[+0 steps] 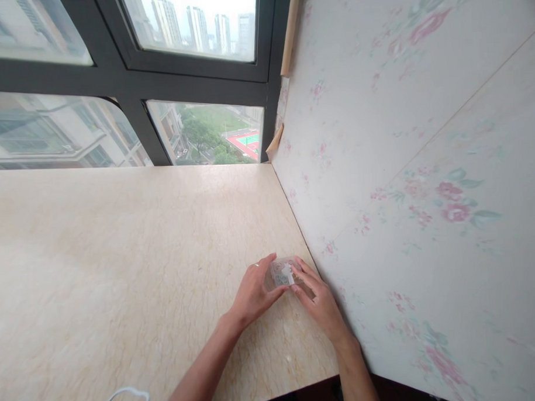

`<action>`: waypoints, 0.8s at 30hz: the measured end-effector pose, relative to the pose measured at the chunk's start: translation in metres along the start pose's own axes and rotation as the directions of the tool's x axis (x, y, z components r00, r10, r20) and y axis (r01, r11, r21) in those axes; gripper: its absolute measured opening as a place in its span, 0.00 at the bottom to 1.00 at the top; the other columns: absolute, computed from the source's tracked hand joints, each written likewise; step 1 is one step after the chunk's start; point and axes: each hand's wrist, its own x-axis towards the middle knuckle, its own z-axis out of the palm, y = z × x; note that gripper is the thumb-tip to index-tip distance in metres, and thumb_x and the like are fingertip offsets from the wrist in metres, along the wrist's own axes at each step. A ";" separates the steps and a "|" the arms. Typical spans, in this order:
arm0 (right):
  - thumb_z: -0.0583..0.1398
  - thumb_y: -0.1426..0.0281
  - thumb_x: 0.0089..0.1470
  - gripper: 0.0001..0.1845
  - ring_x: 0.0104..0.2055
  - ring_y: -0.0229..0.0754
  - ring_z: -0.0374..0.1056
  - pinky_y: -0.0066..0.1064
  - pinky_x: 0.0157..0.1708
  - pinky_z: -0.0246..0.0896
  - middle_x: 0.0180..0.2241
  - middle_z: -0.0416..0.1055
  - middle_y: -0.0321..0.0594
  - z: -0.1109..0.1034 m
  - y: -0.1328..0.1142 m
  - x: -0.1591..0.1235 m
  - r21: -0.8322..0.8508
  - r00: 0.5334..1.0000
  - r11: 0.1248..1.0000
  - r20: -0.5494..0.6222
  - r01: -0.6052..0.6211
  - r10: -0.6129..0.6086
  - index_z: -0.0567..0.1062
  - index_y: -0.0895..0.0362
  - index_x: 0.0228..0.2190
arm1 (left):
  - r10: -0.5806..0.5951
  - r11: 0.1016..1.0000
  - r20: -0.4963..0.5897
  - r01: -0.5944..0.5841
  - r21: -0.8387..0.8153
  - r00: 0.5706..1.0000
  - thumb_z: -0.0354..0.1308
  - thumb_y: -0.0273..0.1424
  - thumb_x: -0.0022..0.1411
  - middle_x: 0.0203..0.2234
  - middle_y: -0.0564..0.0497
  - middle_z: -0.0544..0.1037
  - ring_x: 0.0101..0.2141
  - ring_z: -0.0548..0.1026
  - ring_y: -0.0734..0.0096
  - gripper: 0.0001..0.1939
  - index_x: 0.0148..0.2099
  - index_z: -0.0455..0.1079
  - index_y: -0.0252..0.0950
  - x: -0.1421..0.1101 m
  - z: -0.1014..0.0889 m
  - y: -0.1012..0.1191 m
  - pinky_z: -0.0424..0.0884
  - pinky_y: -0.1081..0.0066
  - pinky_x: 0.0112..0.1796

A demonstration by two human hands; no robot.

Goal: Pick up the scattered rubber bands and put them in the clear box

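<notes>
Beside the wall [407, 190], fingers [266, 263] hold a box [281, 275]; sill [133, 263] stretches left

Two bare arms reach in from the bottom edge, hands meeting just below and right of centre.
From where I stand, the left forearm [207, 360] slants up and to the right from the lower edge, its wrist [234, 323] nearly straight, and the left hand [254, 287] shows its back, fingers [268, 260] extended with the thumb [277, 293] below in a curved grip. The right forearm [354, 364] rises steeply, leaning left, and the right hand [318, 301] faces it, fingers fanned and bent inward, its thumb tucked underneath. The two thumb tips lie close together, and both hands sit level, gripping from opposite sides.
</notes>
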 end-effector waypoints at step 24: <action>0.57 0.75 0.53 0.18 0.58 0.48 0.64 0.46 0.56 0.60 0.57 0.65 0.35 0.000 -0.003 0.016 -0.095 0.997 0.993 -0.003 -0.073 0.073 0.80 0.49 0.41 | 0.049 0.990 0.044 -0.054 0.133 0.998 0.64 0.35 0.54 0.53 0.39 0.71 0.54 0.69 0.51 0.31 0.58 0.60 0.36 0.010 -0.003 0.011 0.64 0.52 0.52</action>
